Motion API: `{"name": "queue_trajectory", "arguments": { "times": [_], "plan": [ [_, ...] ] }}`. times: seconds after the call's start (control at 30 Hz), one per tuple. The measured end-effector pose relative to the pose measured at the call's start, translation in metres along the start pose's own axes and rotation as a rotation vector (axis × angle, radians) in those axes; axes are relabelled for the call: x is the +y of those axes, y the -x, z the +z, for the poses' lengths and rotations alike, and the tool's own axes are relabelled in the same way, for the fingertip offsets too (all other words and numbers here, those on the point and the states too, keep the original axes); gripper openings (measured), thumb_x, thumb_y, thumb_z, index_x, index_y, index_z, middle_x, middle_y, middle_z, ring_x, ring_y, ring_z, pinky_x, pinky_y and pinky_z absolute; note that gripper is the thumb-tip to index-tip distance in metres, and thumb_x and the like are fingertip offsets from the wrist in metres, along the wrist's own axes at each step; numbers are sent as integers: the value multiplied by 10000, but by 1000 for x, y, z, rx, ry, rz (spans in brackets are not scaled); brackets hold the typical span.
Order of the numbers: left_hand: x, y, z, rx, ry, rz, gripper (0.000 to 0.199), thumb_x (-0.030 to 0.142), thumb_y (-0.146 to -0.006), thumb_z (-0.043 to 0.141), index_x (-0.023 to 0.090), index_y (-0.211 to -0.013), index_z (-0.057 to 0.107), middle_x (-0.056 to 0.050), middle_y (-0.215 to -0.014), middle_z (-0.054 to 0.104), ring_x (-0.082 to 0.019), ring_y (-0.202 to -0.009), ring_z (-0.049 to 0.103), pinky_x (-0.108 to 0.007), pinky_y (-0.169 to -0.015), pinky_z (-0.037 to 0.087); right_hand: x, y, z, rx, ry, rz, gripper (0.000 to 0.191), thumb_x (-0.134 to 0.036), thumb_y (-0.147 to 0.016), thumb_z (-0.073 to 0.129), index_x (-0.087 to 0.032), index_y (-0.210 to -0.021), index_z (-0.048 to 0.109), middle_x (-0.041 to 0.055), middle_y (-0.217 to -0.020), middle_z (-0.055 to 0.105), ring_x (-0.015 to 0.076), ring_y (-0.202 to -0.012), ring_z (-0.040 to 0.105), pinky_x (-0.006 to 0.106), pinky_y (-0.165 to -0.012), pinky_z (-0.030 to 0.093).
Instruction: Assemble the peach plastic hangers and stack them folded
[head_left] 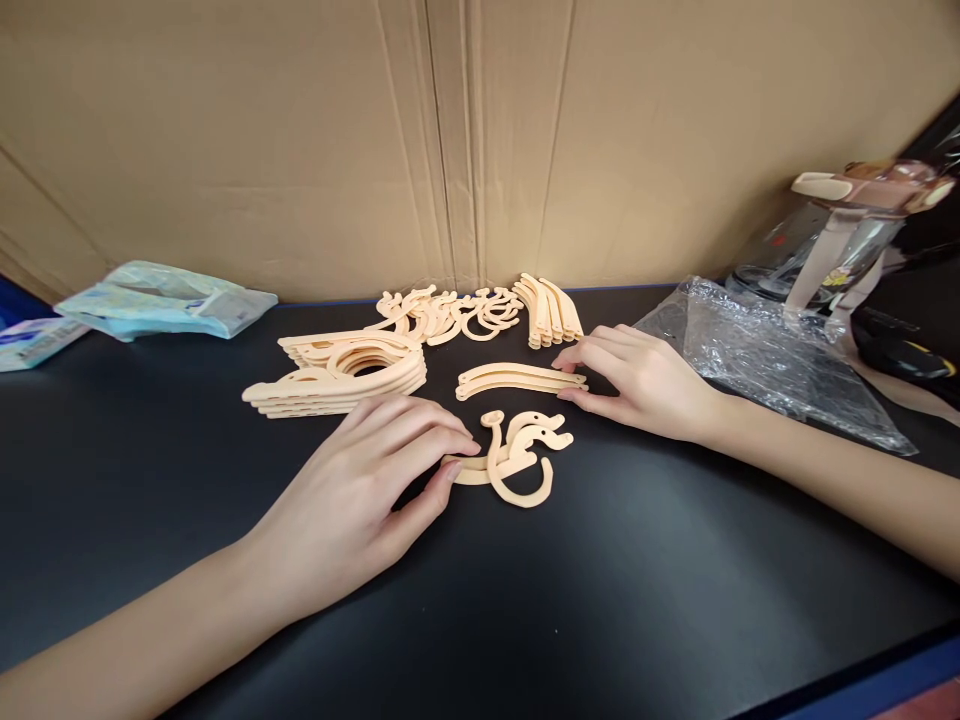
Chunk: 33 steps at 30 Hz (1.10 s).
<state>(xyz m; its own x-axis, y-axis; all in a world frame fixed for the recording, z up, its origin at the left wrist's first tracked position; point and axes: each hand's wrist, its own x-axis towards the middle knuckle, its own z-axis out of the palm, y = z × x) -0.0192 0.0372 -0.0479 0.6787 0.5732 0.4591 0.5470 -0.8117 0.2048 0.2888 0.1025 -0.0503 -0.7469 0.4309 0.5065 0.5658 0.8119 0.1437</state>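
My left hand [375,490] rests on the black table, its thumb and fingers pinching the left end of curved beige pieces [480,472]. A beige hook [523,495] lies across these pieces. My right hand [637,385] has its thumb and fingers around the right end of two stacked curved strips [517,376], which lie just behind the hook. To the left is a stack of larger beige hanger-like pieces [337,375]. Farther back lie a pile of small hooks [450,315] and a group of curved strips [551,310].
A clear plastic bag [757,350] lies at the right, beside a transparent bottle [847,245] with a strap. A light blue tissue pack [165,300] is at the back left. A cardboard wall [300,140] stands behind the table [600,610].
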Motion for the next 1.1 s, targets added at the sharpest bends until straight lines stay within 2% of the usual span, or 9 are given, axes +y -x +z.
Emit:
{"name": "queue_trajectory", "arguments": {
  "times": [0.27, 0.43, 0.53, 0.6, 0.73, 0.97, 1.1],
  "plan": [
    [1, 1, -1, 4, 1, 7, 158, 140, -1009, 506, 214, -1115, 597, -11, -1085, 655, -170, -1062, 567, -319, -975, 402, 3, 2, 3, -16, -59, 14, 167, -328, -1011, 575, -170, -1066, 582, 59, -958, 699, 202, -850, 639, 311, -757, 439],
    [1, 1, -2, 15, -24, -13, 157, 161, -1012, 510, 213, -1133, 596, -12, -1097, 651, -167, -1077, 562, -310, -978, 397, -6, 1, -5, 118, -20, 45, 359, -479, -980, 607, -146, -1114, 584, 80, -976, 711, 218, -860, 640, 336, -747, 454],
    [0, 2, -2, 19, -36, -24, 149, 167, -1015, 507, 212, -1124, 598, -10, -1089, 651, -161, -1066, 562, -301, -974, 391, -25, -3, -14, 149, -1, -39, 301, -438, -997, 595, -148, -1075, 610, 82, -983, 719, 208, -874, 628, 335, -731, 444],
    [-1, 2, -1, 16, -34, -27, 147, 169, -1017, 505, 212, -1122, 597, -8, -1079, 651, -157, -1052, 563, -298, -974, 388, -41, -5, -19, 126, -14, -113, 266, -422, -1006, 587, -162, -1024, 642, 52, -911, 710, 179, -799, 598, 323, -711, 430],
    [-1, 3, 0, -22, -25, -24, 115, 217, -1011, 545, 211, -1109, 603, -10, -1079, 655, -169, -1055, 563, -311, -958, 395, -65, -6, -21, 67, -50, -242, 235, -359, -1025, 568, -158, -1001, 687, 16, -837, 679, 158, -777, 582, 313, -712, 412],
    [0, 1, 2, -45, 14, 6, 90, 196, -1013, 552, 223, -1068, 619, 11, -1058, 664, -157, -1057, 573, -298, -928, 410, -71, -5, -15, 16, -140, -239, 271, -184, -1033, 515, -158, -819, 679, -12, -711, 626, 130, -655, 502, 304, -643, 357],
    [0, 0, 0, -55, 29, 14, 109, 181, -1012, 537, 220, -1067, 623, -1, -1064, 669, -161, -1046, 592, -294, -904, 437, -69, -6, -17, 85, -240, -178, 179, -143, -982, 550, -161, -841, 659, -15, -685, 617, 121, -618, 488, 290, -639, 381]
  ]
}}
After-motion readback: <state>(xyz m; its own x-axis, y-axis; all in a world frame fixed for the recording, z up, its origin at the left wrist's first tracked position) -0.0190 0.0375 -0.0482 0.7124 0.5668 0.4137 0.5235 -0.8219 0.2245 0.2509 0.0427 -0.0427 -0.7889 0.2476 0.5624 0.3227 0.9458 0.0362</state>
